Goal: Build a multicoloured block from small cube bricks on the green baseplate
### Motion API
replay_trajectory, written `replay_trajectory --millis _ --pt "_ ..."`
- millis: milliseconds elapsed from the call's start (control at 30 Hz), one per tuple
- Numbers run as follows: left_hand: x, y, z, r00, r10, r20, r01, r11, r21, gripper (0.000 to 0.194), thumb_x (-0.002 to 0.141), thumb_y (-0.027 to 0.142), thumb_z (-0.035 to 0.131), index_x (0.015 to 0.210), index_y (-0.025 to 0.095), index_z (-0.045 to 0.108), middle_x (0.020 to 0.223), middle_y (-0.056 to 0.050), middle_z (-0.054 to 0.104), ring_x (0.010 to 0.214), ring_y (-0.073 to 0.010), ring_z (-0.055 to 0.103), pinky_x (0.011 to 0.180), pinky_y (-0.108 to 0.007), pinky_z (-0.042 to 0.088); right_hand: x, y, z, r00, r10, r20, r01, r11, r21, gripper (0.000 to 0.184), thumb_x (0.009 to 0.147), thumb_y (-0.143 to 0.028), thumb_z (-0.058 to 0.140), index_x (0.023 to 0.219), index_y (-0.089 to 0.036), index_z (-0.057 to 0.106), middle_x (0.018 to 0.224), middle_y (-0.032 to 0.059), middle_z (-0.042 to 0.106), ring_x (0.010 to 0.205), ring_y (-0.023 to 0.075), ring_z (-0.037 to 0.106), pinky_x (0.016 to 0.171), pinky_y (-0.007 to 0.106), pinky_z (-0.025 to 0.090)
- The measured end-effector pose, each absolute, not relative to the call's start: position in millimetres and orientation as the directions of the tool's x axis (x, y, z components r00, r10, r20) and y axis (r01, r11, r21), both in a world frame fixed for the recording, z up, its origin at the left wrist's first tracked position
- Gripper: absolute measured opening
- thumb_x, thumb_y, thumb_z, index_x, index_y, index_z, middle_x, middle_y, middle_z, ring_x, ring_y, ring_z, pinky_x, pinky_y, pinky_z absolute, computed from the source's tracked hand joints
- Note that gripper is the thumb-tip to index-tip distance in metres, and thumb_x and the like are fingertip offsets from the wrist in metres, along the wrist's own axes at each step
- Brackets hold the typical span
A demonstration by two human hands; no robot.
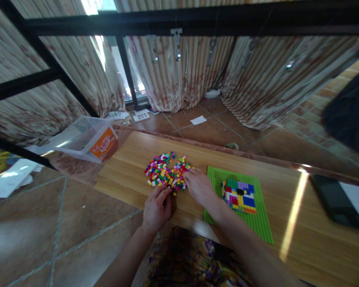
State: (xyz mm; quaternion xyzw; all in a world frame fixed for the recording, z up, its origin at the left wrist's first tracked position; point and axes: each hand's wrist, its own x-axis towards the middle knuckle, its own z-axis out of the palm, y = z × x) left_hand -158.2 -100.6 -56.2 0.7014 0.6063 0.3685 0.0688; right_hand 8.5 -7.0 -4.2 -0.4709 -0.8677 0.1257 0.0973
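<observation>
A loose pile of small colourful toy bricks point(164, 169) lies on the wooden table. At its near edge is my left hand point(157, 207), fingers curled and thumb and forefinger drawn together; anything between them is too small to make out. My right hand point(200, 185) reaches over the pile's right side with its fingers bent together at the bricks, and its fingertips are partly hidden. To the right of that hand lies a green baseplate point(261, 215), partly under my right forearm. A blocky multicoloured brick build point(238, 195) stands on it, with a dark piece on top.
A clear plastic box point(79, 137) with an orange label stands off the table's left end. A dark tablet-like device point(336, 201) and white paper point(357, 199) lie at the right. Black metal bars point(197, 22) cross overhead before striped curtains point(179, 75).
</observation>
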Motion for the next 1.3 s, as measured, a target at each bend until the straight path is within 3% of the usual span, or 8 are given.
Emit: replay_trajectory --millis 200,333,600,800,1167,1300 --pt "-157.9 -99.5 -54.1 -0.006 0.894 0.447 0.816 -0.254 0.519 0.018 0.092 0.017 0.051 0.102 0.019 0.065 0.103 -0.007 0.066 0.093 -0.0164 0.065 0.084 -0.029 0.056 43.6 -49.2 0.7 -0.318 0.922 0.222 0.614 0.378 -0.693 0.021 0.092 -0.019 0.051 0.097 -0.022 0.071 0.095 0.0052 0.07 0.09 0.0183 0.064 0.083 0.031 0.049" --pt "-158.6 -98.5 -55.1 -0.007 0.885 0.465 0.825 -0.258 0.503 0.017 0.091 0.018 0.052 0.1 0.019 0.066 0.102 -0.007 0.066 0.093 -0.0169 0.066 0.085 -0.029 0.056 87.2 -79.4 5.5 -0.146 0.967 0.209 0.534 0.255 -0.806 0.019 0.091 -0.027 0.054 0.095 -0.024 0.072 0.094 0.0038 0.072 0.087 0.0175 0.067 0.078 0.029 0.052" --pt "-163.2 -93.0 -58.2 0.035 0.859 0.511 0.85 -0.294 0.437 0.016 0.091 0.02 0.053 0.1 0.018 0.066 0.101 -0.008 0.067 0.093 -0.019 0.066 0.086 -0.032 0.055 171.4 -87.6 -9.5 0.314 0.93 0.193 0.523 0.0 -0.852 0.023 0.083 -0.041 0.064 0.091 -0.022 0.074 0.09 0.0058 0.075 0.082 0.0207 0.069 0.076 0.035 0.055" --pt "-161.6 -91.6 -53.4 0.04 0.847 0.53 0.865 -0.295 0.406 0.017 0.091 0.022 0.053 0.1 0.018 0.067 0.099 -0.007 0.067 0.087 -0.018 0.067 0.08 -0.03 0.056 174.5 -71.2 -14.2 0.262 0.914 0.311 0.59 0.104 -0.801 0.02 0.085 -0.039 0.061 0.084 -0.023 0.075 0.091 0.0053 0.07 0.081 0.0178 0.066 0.073 0.031 0.055" --pt "-159.7 -91.9 -48.5 0.047 0.858 0.512 0.869 -0.288 0.402 0.017 0.091 0.023 0.052 0.1 0.019 0.066 0.099 -0.008 0.067 0.089 -0.0196 0.067 0.084 -0.033 0.056 171.8 -60.7 -27.1 0.27 0.93 0.25 0.538 0.07 -0.84 0.021 0.081 -0.043 0.066 0.085 -0.026 0.078 0.096 0.0048 0.063 0.084 0.0176 0.061 0.072 0.033 0.052" --pt "-160.4 -91.8 -50.3 0.056 0.855 0.515 0.867 -0.297 0.399 0.017 0.091 0.022 0.052 0.1 0.018 0.066 0.099 -0.008 0.067 0.09 -0.0198 0.067 0.083 -0.032 0.056 171.4 -56.7 -31.0 0.322 0.925 0.201 0.438 0.042 -0.898 0.021 0.075 -0.043 0.072 0.083 -0.025 0.078 0.091 0.0036 0.063 0.071 0.0136 0.057 0.063 0.03 0.05"
